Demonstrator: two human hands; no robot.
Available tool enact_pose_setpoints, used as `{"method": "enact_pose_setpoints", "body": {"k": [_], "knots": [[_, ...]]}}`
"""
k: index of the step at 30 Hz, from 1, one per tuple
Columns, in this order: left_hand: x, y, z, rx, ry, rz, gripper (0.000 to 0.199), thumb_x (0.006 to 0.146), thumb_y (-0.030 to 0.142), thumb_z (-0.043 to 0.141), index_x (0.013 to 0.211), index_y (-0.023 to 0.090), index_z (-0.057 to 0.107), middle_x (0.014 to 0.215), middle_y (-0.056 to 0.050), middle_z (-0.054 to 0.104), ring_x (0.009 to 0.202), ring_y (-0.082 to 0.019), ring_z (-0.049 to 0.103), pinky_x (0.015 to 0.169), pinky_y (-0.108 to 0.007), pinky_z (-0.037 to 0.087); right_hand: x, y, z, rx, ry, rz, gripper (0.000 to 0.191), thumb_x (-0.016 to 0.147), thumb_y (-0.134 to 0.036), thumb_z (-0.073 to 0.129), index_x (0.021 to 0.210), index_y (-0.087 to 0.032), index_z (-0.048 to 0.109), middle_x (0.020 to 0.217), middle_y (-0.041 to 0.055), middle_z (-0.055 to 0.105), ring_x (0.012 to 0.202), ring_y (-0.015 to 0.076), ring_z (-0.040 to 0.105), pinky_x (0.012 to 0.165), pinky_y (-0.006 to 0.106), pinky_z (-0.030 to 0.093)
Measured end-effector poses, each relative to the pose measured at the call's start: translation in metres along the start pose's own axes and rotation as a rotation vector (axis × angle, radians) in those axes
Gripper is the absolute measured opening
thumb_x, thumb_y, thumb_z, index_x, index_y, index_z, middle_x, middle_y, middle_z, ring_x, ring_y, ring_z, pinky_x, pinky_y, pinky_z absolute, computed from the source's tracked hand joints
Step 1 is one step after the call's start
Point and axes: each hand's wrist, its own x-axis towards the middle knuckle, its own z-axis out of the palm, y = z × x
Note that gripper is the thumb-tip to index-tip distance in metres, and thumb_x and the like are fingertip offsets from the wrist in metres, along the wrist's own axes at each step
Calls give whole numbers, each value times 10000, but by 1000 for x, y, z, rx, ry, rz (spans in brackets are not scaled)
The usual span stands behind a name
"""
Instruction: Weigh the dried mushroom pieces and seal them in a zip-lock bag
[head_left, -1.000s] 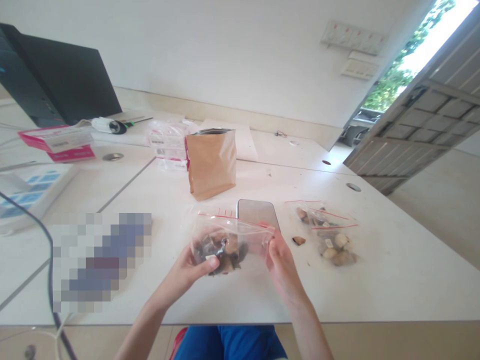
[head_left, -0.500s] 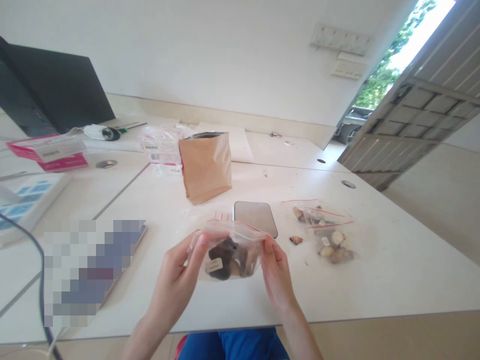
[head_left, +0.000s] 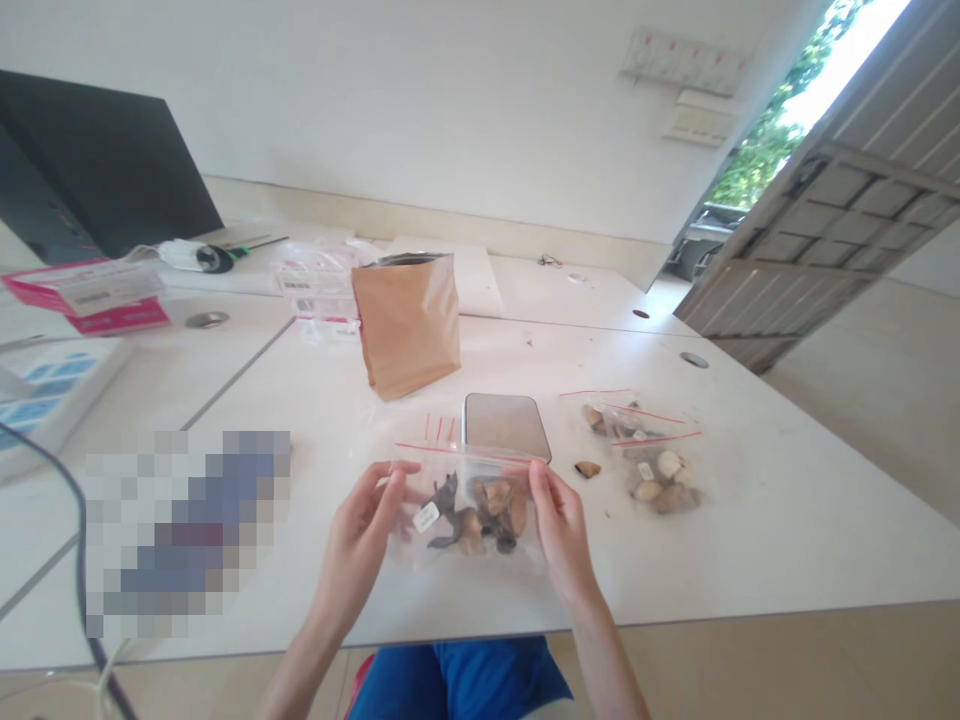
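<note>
A clear zip bag (head_left: 469, 557) with a red line along its top lies spread between my hands, just above or on the table's front part. Inside are brown and dark dried pieces (head_left: 501, 502) and a small white label (head_left: 426, 517). My left hand (head_left: 367, 515) is at the bag's left edge, thumb in front and fingers loosely behind. My right hand (head_left: 559, 515) pinches the upper right corner between thumb and fingers. Right behind the bag sits a flat silver scale (head_left: 507, 424), partly seen through the bag's top. One loose brown piece (head_left: 588, 468) lies to the right.
More filled zip bags (head_left: 667, 482) lie at the right. A brown paper pouch (head_left: 409, 325) stands open behind the scale. At the left are a pixelated flat item (head_left: 202, 520), pink boxes (head_left: 112, 300), a black monitor (head_left: 112, 170) and a dark cable (head_left: 79, 530).
The bag went from bunched and raised, its mouth parted, to flat and stretched out. Its contents have spread apart, and my left hand's grip has loosened.
</note>
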Motion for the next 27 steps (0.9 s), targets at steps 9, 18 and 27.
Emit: {"method": "enact_pose_setpoints", "body": {"k": [9,18,27], "knots": [[2,-14,5,-90,28,26,433,786,575,561,912,169,645,898,-92,716,815,-207,677,774,-305,520,0,7,-7,-63,-27,7,331,850,-525,531,859,-204,613,838,67,713,794,221,652,720,309,491],[-1,-24,7,-134,-79,-13,483,739,574,619,986,160,648,992,-82,707,942,-204,657,866,-293,498,-4,25,-4,13,273,-31,343,822,-507,573,759,-178,646,765,49,708,758,201,639,735,293,477],[3,-29,16,-74,40,-73,397,726,533,651,848,157,691,812,-50,724,794,-166,658,766,-248,513,-9,31,-2,-47,316,-27,509,862,-607,426,784,-163,661,794,88,722,775,217,656,752,316,486]]}}
